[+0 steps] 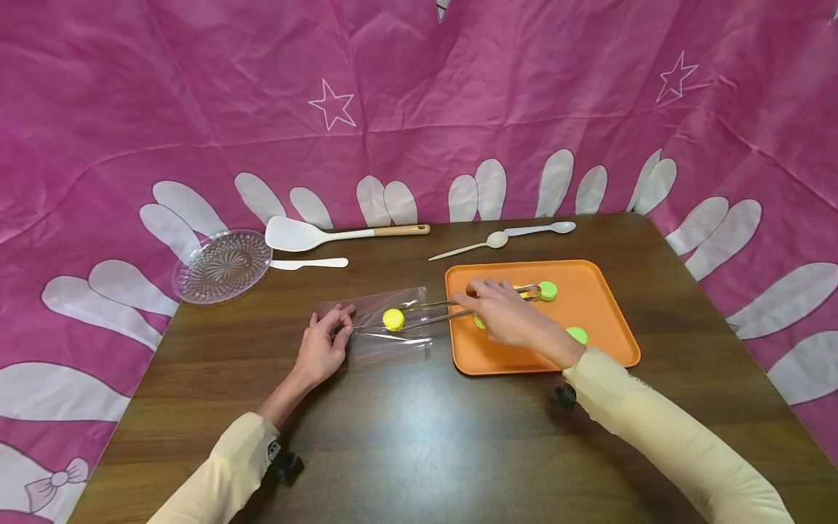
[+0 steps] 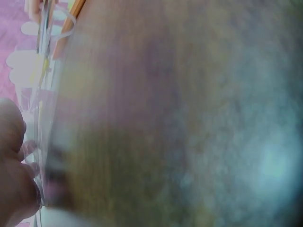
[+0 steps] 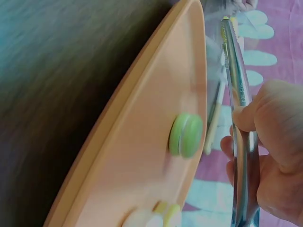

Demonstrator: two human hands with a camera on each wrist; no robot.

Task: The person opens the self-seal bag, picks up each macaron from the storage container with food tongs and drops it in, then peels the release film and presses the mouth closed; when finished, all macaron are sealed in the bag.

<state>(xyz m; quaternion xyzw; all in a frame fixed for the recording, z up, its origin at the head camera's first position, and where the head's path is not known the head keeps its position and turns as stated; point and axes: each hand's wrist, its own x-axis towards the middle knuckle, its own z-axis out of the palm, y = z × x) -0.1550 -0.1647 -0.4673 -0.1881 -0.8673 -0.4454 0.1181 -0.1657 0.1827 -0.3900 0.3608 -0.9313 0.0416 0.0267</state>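
Observation:
My left hand (image 1: 324, 346) pinches the left end of a clear plastic bag (image 1: 366, 346) lying on the table. A yellow macaron (image 1: 393, 319) is at the bag's middle, apparently inside it, by the tips of metal tongs (image 1: 452, 316). My right hand (image 1: 507, 313) grips these tongs above the orange tray (image 1: 609, 349), and they reach left into the bag's right end. Green macarons (image 1: 547, 291) lie on the tray, one of them (image 1: 479, 322) partly hidden under the right hand. In the right wrist view, thumb and fingers wrap the tongs (image 3: 240, 90) over a green macaron (image 3: 185, 135).
Behind the bag lie a white spatula (image 1: 294, 233) with a wooden handle and a white knife (image 1: 314, 263). A clear patterned plate (image 1: 222, 267) stands at the back left. Two spoons, one cream (image 1: 497, 239) and one white (image 1: 561, 227), lie behind the tray.

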